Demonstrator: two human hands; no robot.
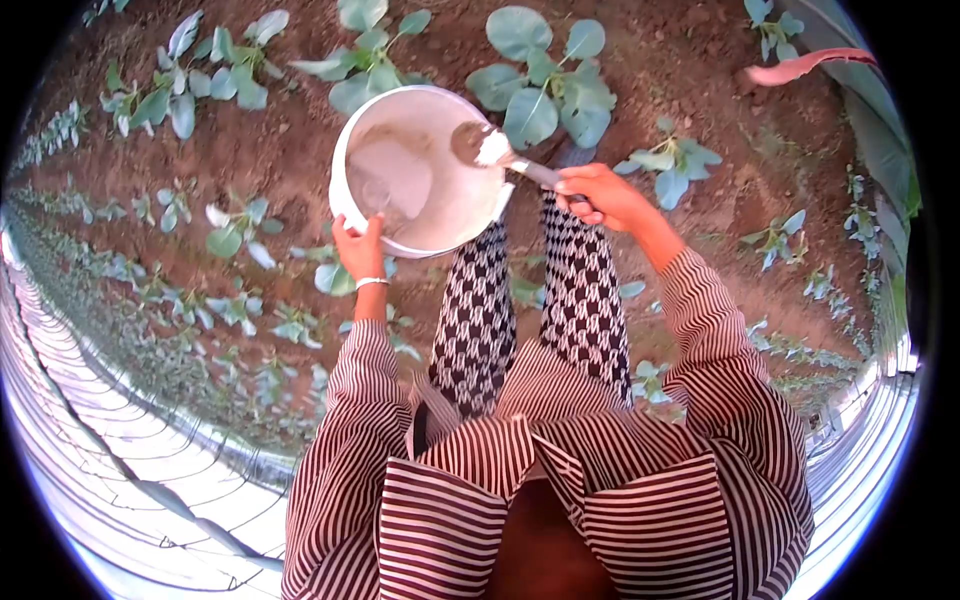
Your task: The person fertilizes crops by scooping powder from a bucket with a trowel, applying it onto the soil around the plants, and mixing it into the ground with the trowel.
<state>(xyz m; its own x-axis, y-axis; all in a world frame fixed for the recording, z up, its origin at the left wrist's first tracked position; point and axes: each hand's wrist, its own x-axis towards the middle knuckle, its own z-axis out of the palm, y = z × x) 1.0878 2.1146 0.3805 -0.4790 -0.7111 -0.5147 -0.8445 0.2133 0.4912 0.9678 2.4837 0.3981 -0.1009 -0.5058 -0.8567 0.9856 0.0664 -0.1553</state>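
Note:
A white bucket [345,185] hangs in front of my legs, tilted so that I look down into it; pale material lies at its bottom. My left hand [358,243] grips the bucket's near left rim, thumb over the edge. In my right hand [602,195] is the dark handle of a spoon [533,171], fingers wrapped round it. The spoon's bowl, over the bucket's right rim, carries a white substance [493,148]. Just beyond the spoon stands a large leafy plant [545,85].
Rows of young leafy plants [240,225] grow in brown soil [700,50] on both sides of my legs. A pinkish strip [810,66] lies at the upper right, beside dark green sheeting [870,130]. Pale sheeting [110,450] curves along the lower left.

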